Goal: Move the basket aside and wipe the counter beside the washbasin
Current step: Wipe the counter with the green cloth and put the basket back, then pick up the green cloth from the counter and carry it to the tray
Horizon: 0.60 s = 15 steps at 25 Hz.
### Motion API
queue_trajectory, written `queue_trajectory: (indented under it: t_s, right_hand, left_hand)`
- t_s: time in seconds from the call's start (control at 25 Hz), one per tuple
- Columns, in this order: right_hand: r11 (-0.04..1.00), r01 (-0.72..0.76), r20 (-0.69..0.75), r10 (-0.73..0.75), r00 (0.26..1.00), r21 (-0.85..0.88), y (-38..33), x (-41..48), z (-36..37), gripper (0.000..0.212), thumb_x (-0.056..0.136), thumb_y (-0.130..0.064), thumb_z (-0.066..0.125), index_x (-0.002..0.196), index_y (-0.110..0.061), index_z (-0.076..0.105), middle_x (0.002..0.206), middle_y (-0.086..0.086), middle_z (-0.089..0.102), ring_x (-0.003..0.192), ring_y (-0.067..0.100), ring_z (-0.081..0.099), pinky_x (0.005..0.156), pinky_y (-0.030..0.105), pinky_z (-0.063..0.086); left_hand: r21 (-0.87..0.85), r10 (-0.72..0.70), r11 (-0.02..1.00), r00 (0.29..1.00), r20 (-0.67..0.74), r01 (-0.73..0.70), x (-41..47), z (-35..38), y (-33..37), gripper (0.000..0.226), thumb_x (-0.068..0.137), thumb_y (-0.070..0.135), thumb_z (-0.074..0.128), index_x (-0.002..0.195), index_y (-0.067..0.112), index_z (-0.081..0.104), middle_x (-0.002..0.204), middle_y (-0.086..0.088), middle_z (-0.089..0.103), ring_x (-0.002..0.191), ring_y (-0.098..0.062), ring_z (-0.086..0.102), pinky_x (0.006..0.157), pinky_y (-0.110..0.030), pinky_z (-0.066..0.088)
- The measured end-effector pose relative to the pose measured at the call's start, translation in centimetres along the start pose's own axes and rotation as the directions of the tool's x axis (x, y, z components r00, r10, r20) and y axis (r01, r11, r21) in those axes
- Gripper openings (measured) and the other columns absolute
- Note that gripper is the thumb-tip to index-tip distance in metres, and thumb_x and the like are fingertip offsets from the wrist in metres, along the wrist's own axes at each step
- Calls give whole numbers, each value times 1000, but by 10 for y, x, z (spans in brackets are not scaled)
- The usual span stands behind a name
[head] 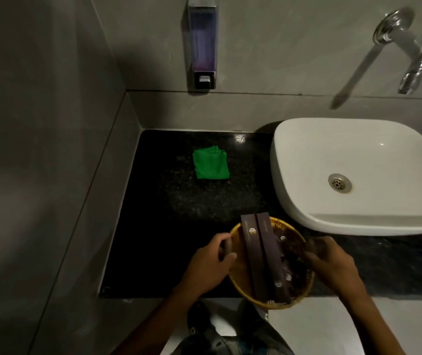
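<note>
A round yellow woven basket [285,228] sits at the front edge of the black speckled counter [179,213], just left of the white washbasin [353,155]. Two long dark boxes [261,254] and several small items lie in it. My left hand [212,260] grips the basket's left rim and my right hand [333,262] grips its right rim. A folded green cloth [211,162] lies on the counter farther back, apart from both hands.
A soap dispenser [202,44] hangs on the grey wall above the counter. A chrome tap [407,52] juts from the wall over the basin. A grey wall closes the counter's left side. White floor and my shoes show below the counter's edge.
</note>
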State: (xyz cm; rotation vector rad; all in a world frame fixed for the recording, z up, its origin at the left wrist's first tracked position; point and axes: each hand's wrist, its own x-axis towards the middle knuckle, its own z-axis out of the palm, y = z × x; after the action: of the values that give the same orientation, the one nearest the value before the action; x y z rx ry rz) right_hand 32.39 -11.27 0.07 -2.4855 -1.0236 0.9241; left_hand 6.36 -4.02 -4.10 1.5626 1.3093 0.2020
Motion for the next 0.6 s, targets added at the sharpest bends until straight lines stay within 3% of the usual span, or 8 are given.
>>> queue_trajectory:
  t_s: [0.12, 0.24, 0.36, 0.44, 0.48, 0.6]
  right_hand:
    - [989, 90, 85, -100, 991, 118, -32, -1, 21, 27, 86, -21, 72, 111, -18, 61, 83, -12, 63, 74, 4, 61, 73, 34, 55]
    - [959, 202, 77, -221, 972, 196, -76, 6, 54, 25, 90, -24, 67, 113, -18, 62, 89, -5, 66, 83, 14, 67, 79, 34, 57]
    - [938, 242, 160, -286, 945, 248, -108, 16, 85, 29, 90, -19, 68, 117, -17, 60, 86, -13, 63, 79, 4, 63, 67, 16, 51]
    - [948, 264, 190, -296, 936, 180, -120, 33, 94, 23, 90, -25, 67, 111, -17, 60, 81, -15, 63, 79, 6, 67, 60, 7, 46]
    - [949, 281, 149, -301, 942, 141, -130, 45, 92, 24, 90, -30, 68, 109, -17, 62, 85, -11, 67, 86, 14, 70, 65, 8, 48]
    - [946, 273, -17, -275, 961, 175, -169, 97, 84, 38, 88, -35, 69, 115, -9, 68, 110, 9, 74, 108, 25, 67, 91, 30, 50]
  left_hand:
    - [76, 2, 997, 976, -216, 15, 0, -42, -11, 49, 87, 29, 62, 132, 39, 47, 121, 0, 67, 108, -17, 64, 90, -32, 49]
    - [77, -29, 995, 938, -346, 59, -3, -86, -26, 49, 90, 24, 60, 138, 30, 47, 128, -7, 64, 114, -25, 60, 94, -35, 45]
    - [-5, -116, 992, 885, -450, 128, -8, -104, -45, 47, 95, 25, 55, 140, 27, 46, 133, -12, 60, 118, -29, 57, 94, -36, 43]
    - [-55, -144, 989, 869, -474, 135, -9, -104, -55, 46, 95, 24, 54, 140, 26, 46, 134, -13, 60, 114, -25, 59, 90, -32, 42]
    - [-73, -145, 989, 867, -477, 125, -8, -104, -58, 46, 95, 23, 54, 140, 27, 46, 134, -12, 60, 113, -24, 59, 90, -32, 43]
    - [-91, -148, 989, 863, -482, 119, -6, -101, -62, 48, 95, 23, 54, 141, 29, 44, 139, -9, 58, 123, -29, 56, 97, -39, 46]
